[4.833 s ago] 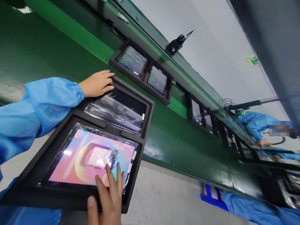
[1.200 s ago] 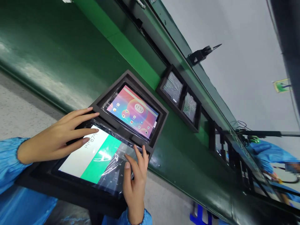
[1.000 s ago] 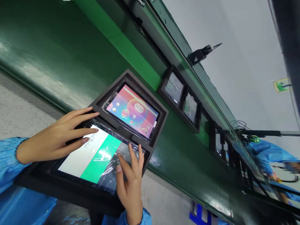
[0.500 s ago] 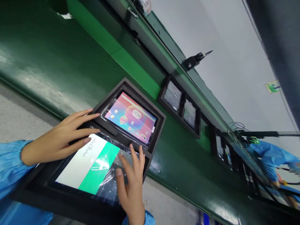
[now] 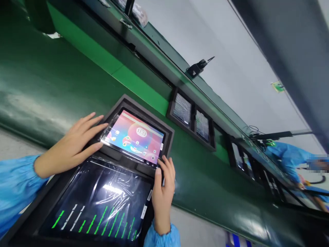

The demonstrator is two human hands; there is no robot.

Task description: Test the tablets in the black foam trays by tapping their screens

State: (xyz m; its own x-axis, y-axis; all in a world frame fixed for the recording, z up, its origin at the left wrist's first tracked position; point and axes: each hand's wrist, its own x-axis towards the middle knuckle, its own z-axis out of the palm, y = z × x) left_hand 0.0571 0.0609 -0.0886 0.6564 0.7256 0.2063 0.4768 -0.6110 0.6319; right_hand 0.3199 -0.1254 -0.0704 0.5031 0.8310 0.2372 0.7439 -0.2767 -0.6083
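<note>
My left hand (image 5: 74,145) lies with its fingers stretched and apart, fingertips at the left edge of a tablet (image 5: 138,135) that shows a pink and blue home screen with a clock. At that tablet's lower right corner is my right hand (image 5: 166,188), thumb and fingers apart. The tablet sits in the far recess of a black two-compartment tray (image 5: 168,137); I cannot tell whether its left side is raised. Closer to me, in the other compartment, a film-covered larger tablet (image 5: 110,195) displays green and white lines of text on black.
The tray stands on a long green workbench (image 5: 205,185). Behind it are another black tray (image 5: 191,128) with two film-wrapped tablets and further trays (image 5: 241,161) to the right. A black plug adapter (image 5: 196,68) rests on the ledge. A person in blue sleeves (image 5: 285,157) is at far right.
My right hand has moved off the near tablet to the far tablet's corner. My left hand has shifted to its left edge. The near screen went from white and green to black with text.
</note>
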